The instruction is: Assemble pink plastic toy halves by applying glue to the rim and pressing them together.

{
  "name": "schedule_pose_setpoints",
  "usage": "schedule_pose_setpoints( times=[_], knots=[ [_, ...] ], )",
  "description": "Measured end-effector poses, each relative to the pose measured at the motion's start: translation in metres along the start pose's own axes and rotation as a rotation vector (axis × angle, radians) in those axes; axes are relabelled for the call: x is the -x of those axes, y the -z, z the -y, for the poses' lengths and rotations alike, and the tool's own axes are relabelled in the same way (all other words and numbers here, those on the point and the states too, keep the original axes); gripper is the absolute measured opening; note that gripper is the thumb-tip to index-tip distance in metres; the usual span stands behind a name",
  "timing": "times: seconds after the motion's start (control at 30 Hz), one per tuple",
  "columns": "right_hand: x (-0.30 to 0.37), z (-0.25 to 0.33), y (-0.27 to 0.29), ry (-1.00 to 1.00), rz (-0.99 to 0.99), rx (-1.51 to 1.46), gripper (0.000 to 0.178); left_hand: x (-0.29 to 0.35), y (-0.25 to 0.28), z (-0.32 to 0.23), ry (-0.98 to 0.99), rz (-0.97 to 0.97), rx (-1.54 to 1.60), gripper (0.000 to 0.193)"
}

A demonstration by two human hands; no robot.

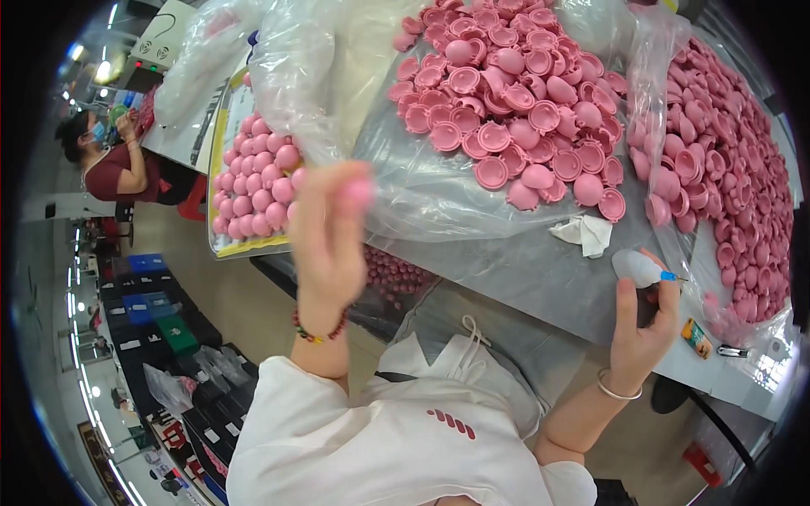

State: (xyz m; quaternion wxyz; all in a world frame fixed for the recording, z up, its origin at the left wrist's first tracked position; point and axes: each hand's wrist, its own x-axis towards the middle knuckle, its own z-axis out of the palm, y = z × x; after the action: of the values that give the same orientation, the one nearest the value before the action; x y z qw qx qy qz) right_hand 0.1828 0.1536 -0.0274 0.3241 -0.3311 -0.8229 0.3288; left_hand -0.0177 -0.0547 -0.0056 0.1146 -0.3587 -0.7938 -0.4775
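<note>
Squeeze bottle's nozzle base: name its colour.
The nozzle base is blue, seen in the head view.

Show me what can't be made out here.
- Head view: details of the left hand and its pink ball, blurred.
- Head view: the white bottle's contents, hidden by its wall; part of its near side, by the right hand.
- Head view: lower pink shells, covered by upper ones; the pile's far end, cut by the top edge.
</note>
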Motion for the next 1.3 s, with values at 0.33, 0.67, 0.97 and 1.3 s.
schedule_pose_setpoints(
  times=[0.33,0.67,0.97,1.3],
  knots=[
    [-0.003,0.002,0.001,0.054,0.018,0.033,0.026,-0.013,0.048,0.069,-0.036,0.142,-1.037,0.032],
    [-0.006,0.002,0.001,0.075,0.000,0.068,0.020,-0.052,-0.043,-0.002,-0.156,0.145,-0.302,0.013],
    [0.003,-0.005,-0.001,0.025,-0.108,-0.329,0.026,-0.022,-0.045,-0.025,-0.111,0.033,0.101,0.010],
    [0.038,0.027,-0.004,-0.014,0.162,-1.010,0.040,0.024,-0.084,-0.064,0.006,0.657,0.844,0.034]
  ],
)
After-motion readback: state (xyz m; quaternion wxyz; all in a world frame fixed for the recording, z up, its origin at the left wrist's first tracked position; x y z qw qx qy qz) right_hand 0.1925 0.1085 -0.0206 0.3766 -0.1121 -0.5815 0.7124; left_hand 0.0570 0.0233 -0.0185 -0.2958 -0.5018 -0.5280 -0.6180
